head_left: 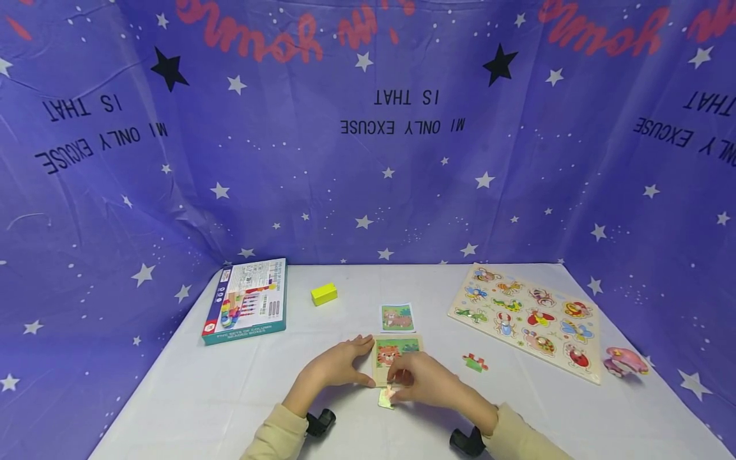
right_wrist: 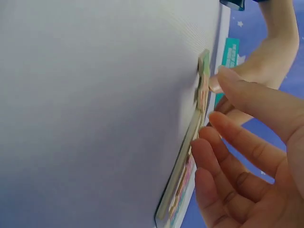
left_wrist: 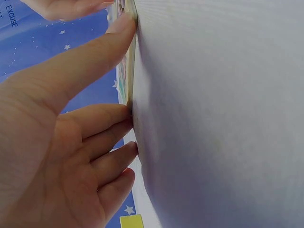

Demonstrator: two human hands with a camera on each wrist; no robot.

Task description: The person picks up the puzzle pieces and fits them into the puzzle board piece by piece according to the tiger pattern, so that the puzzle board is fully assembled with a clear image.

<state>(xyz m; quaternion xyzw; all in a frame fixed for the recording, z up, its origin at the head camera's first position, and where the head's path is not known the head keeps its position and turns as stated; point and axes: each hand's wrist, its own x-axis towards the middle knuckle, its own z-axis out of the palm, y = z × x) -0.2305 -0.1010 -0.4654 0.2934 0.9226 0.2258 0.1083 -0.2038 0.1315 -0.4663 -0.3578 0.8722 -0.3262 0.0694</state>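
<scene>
A small wooden puzzle board [head_left: 381, 374] with an orange tiger picture lies flat on the white table. My left hand [head_left: 342, 364] rests along its left side, thumb near the close corner and fingers at the far corner. A green and pink puzzle piece [head_left: 385, 398] sits at the board's near edge, partly covered by my right hand [head_left: 425, 382]. In the right wrist view, thumb and forefinger stand apart just over that piece [right_wrist: 204, 80], the other fingers loosely bent beside the board. Whether the fingertips touch the piece is hard to see.
Beyond the board lies a bear picture card [head_left: 397, 317]. A red and green puzzle piece [head_left: 475, 363] is to the right, near an insect puzzle board [head_left: 526, 319] and a pink toy [head_left: 625, 361]. On the left are a yellow block [head_left: 324, 294] and a teal box [head_left: 244, 335].
</scene>
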